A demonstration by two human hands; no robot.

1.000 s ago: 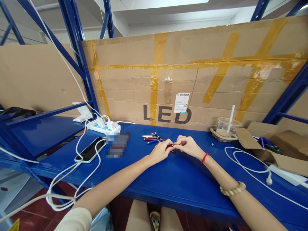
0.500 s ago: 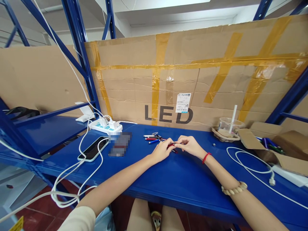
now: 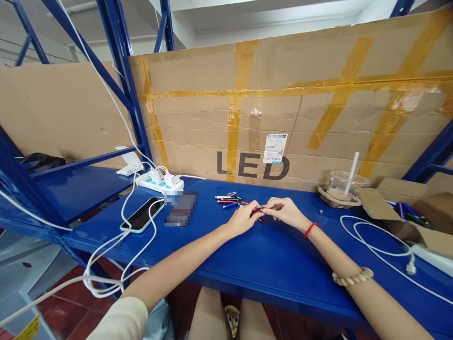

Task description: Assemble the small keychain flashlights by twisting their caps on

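Observation:
My left hand (image 3: 245, 218) and my right hand (image 3: 285, 211) meet at the middle of the blue shelf top (image 3: 247, 264), both pinched on a small red pen-like piece (image 3: 257, 212) held between them. Just behind and to the left lies a little pile of small pens (image 3: 229, 200), red, blue and silver, with a metal clip. A red string sits on my right wrist and a bead bracelet further up that arm.
A phone (image 3: 142, 214) on a white cable lies at the left, with a white power strip (image 3: 159, 182) behind it. A plastic cup with a straw (image 3: 345, 185) stands at the right, beside an open cardboard box (image 3: 406, 212) and a loose white cable (image 3: 378, 241). A taped cardboard wall closes the back.
My hands stay together on the red piece. The view has shifted slightly, so everything sits a little more to the right and lower.

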